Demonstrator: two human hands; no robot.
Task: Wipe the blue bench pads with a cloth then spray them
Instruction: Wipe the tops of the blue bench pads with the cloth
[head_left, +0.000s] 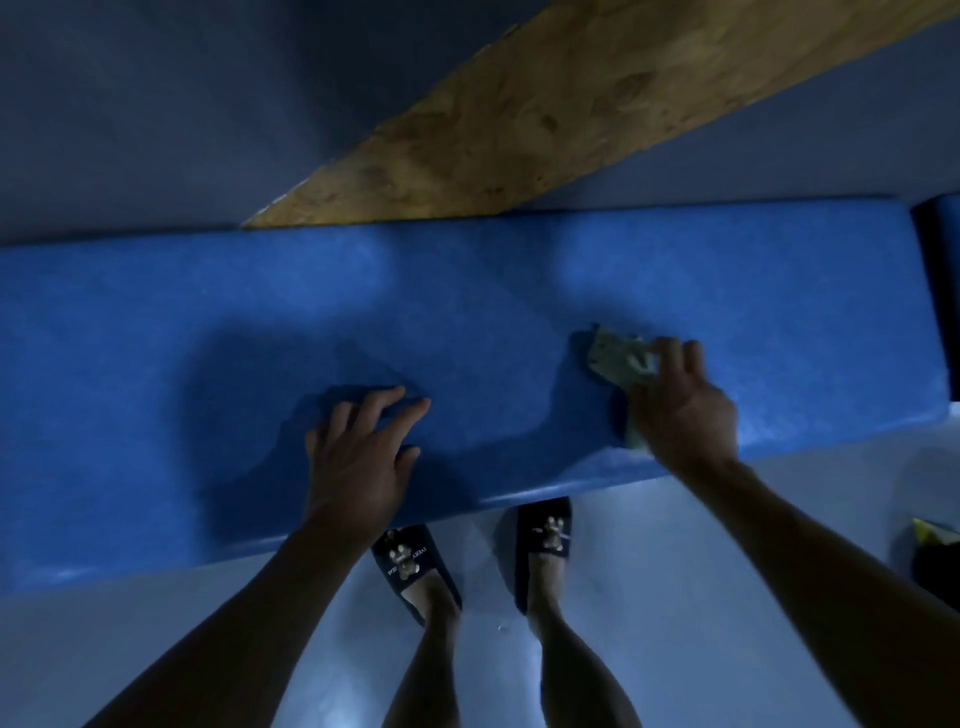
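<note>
Item: blue bench pad (467, 291), long axis left-right beneath both my palms. My right hand (685, 410), fingers curled onto pale cloth (618, 358), pressed flat. My left hand (358, 457): splayed, empty, bracing. Unwiped stretch lies rightward, nearest my right fingertips.

The person has bare forearms and bare lower legs and wears dark slide sandals (543, 540) with pale printed strap motifs.
</note>
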